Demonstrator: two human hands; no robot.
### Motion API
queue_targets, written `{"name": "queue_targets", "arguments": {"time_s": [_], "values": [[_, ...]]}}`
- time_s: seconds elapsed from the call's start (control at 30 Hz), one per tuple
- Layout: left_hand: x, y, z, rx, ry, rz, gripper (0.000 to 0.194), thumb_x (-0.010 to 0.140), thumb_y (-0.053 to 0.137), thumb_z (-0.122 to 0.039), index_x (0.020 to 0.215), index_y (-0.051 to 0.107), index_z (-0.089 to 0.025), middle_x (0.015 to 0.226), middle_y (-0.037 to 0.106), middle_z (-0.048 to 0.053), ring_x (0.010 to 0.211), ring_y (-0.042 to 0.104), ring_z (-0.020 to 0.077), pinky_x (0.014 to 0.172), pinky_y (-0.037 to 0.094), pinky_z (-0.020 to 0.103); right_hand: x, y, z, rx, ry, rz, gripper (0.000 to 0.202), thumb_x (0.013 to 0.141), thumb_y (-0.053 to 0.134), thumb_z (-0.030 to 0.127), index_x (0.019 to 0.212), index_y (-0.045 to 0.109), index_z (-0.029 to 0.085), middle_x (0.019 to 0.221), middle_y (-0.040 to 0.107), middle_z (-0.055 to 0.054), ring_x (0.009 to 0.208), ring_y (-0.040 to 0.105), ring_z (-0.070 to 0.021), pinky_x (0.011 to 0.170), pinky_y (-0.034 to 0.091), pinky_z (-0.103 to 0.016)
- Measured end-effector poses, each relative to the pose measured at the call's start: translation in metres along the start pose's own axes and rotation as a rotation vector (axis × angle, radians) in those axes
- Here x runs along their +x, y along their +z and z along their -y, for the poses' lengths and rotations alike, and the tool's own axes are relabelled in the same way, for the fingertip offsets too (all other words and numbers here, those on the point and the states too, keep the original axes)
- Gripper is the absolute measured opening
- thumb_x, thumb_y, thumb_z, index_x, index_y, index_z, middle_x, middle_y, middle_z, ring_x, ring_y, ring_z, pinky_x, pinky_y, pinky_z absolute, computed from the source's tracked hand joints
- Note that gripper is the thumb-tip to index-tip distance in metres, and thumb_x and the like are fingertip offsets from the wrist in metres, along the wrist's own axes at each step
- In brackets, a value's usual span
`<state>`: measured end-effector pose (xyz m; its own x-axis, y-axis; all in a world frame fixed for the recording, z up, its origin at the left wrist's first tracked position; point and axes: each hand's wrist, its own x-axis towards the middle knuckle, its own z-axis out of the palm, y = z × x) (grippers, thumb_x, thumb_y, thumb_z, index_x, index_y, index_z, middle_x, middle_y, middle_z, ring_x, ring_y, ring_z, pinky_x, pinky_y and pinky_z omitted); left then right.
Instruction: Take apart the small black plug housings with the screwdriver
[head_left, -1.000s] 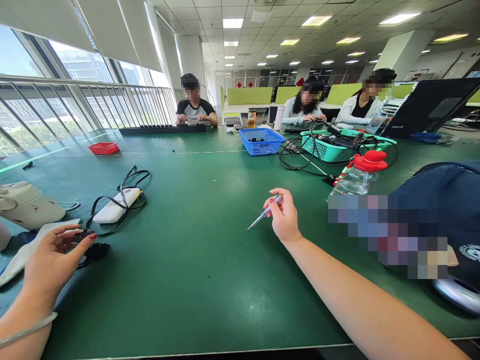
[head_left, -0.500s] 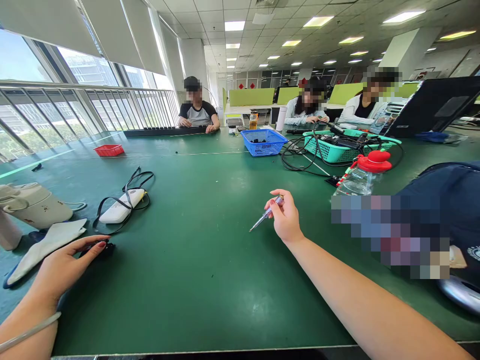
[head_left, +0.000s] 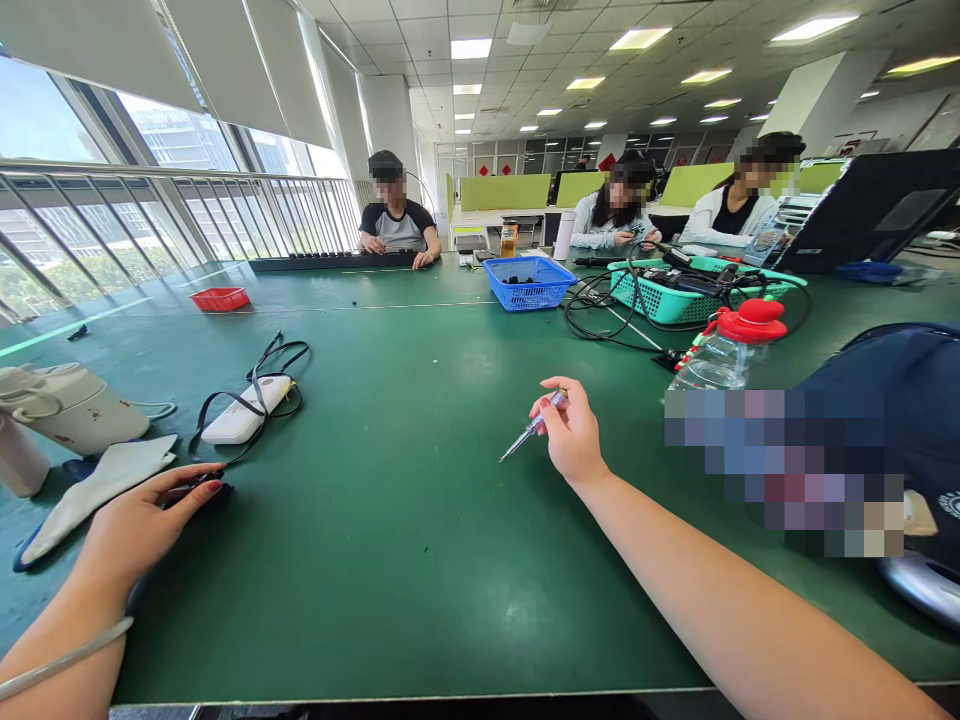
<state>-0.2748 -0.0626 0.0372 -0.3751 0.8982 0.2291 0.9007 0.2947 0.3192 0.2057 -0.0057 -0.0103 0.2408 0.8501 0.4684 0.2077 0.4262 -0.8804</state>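
Observation:
My right hand (head_left: 571, 432) is closed around the handle of a small screwdriver (head_left: 529, 432), its metal tip pointing down and left over the green tabletop (head_left: 375, 580). At the left, my left hand (head_left: 154, 510) has its fingers curled over a small black object (head_left: 217, 500) on the table. That object is mostly hidden under the fingers, so its kind does not show. Just beyond this hand lies a white power bank-like device (head_left: 244, 415) with a black strap looped around it. A pale cloth-like pouch (head_left: 97, 495) with a blue edge lies beside my left wrist.
A red tray (head_left: 220, 299), a blue basket (head_left: 527, 285) and a green basket (head_left: 667, 300) of cables stand farther back. A red-capped bottle (head_left: 720, 350) and a dark bag (head_left: 885, 400) are at right, a cream case (head_left: 71, 405) at left. Several people sit opposite.
My left hand has shifted slightly to the right, still over the black object. My right hand and the screwdriver stay almost where they were.

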Motion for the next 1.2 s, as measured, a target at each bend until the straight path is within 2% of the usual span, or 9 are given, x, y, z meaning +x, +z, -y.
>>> {"name": "queue_targets", "arguments": {"time_s": [0.13,0.27,0.4,0.53,0.67,0.8,0.97,1.03,1.2], "values": [[0.001,0.001,0.001,-0.082,-0.028,0.078,0.048,0.072,0.059,-0.055,0.107,0.073,-0.026,0.089,0.079,0.000,0.091,0.071,0.0259,0.074,0.051,0.030,0.000,0.000,-0.001,-0.002,0.005,-0.001,0.023,0.087,0.054,0.037,0.106,0.052,0.023,0.070,0.062,0.003,0.054,0.055,-0.0134,0.056,0.050,-0.031],[0.004,0.005,0.003,-0.086,-0.057,0.077,0.051,0.071,0.057,-0.055,0.109,0.072,-0.024,0.086,0.078,0.003,0.087,0.071,0.0259,0.072,0.051,0.030,-0.001,-0.001,0.000,0.002,0.018,0.012,0.023,0.087,0.055,0.036,0.106,0.052,0.024,0.071,0.063,0.003,0.055,0.055,-0.0134,0.056,0.049,-0.030],[0.006,0.011,0.009,-0.110,-0.027,0.093,0.057,0.075,0.052,-0.055,0.120,0.067,-0.023,0.099,0.076,0.005,0.085,0.070,0.0231,0.073,0.049,0.029,-0.001,-0.001,0.001,0.006,0.034,0.016,0.022,0.087,0.054,0.036,0.106,0.052,0.024,0.071,0.063,0.002,0.055,0.055,-0.0136,0.057,0.049,-0.030],[0.006,0.013,0.010,-0.035,0.005,0.123,0.059,0.082,0.044,-0.057,0.125,0.066,-0.023,0.095,0.073,0.005,0.071,0.062,0.0199,0.064,0.045,0.027,0.000,0.000,0.001,0.013,0.036,0.010,0.022,0.087,0.055,0.036,0.105,0.052,0.024,0.070,0.063,0.002,0.055,0.055,-0.0141,0.057,0.049,-0.030],[0.004,0.010,0.006,-0.002,-0.058,0.076,0.057,0.085,0.042,-0.056,0.123,0.067,-0.023,0.087,0.070,0.005,0.068,0.058,0.0199,0.061,0.041,0.027,-0.001,0.000,0.001,0.018,0.033,0.012,0.023,0.086,0.055,0.035,0.106,0.052,0.024,0.071,0.063,0.002,0.055,0.055,-0.0138,0.057,0.049,-0.030],[0.004,0.007,0.007,-0.053,-0.132,-0.002,0.056,0.088,0.038,-0.052,0.126,0.065,-0.021,0.093,0.072,0.006,0.075,0.060,0.0213,0.063,0.041,0.028,-0.001,0.001,0.001,0.020,0.040,0.010,0.023,0.086,0.054,0.035,0.106,0.052,0.024,0.070,0.062,0.002,0.054,0.054,-0.0138,0.056,0.048,-0.030],[0.008,0.010,0.015,-0.135,-0.058,-0.036,0.058,0.093,0.030,-0.046,0.124,0.065,-0.013,0.109,0.072,0.011,0.096,0.063,0.0239,0.074,0.044,0.029,-0.001,0.000,0.001,0.018,0.035,0.013,0.023,0.086,0.054,0.036,0.105,0.052,0.024,0.071,0.062,0.002,0.054,0.054,-0.0137,0.056,0.048,-0.030],[0.009,0.012,0.018,-0.113,-0.050,-0.030,0.058,0.092,0.031,-0.047,0.123,0.067,-0.015,0.105,0.073,0.010,0.093,0.063,0.0243,0.072,0.044,0.029,-0.001,0.000,0.001,0.015,0.032,0.012,0.023,0.086,0.054,0.036,0.105,0.052,0.024,0.071,0.062,0.002,0.055,0.055,-0.0138,0.057,0.049,-0.031],[0.009,0.013,0.022,-0.045,-0.080,0.000,0.058,0.085,0.040,-0.053,0.122,0.070,-0.020,0.090,0.072,0.006,0.070,0.057,0.0207,0.061,0.040,0.028,0.000,0.000,0.000,0.012,0.027,0.009,0.022,0.086,0.054,0.036,0.105,0.052,0.024,0.070,0.062,0.002,0.055,0.055,-0.0137,0.057,0.049,-0.030]]}}
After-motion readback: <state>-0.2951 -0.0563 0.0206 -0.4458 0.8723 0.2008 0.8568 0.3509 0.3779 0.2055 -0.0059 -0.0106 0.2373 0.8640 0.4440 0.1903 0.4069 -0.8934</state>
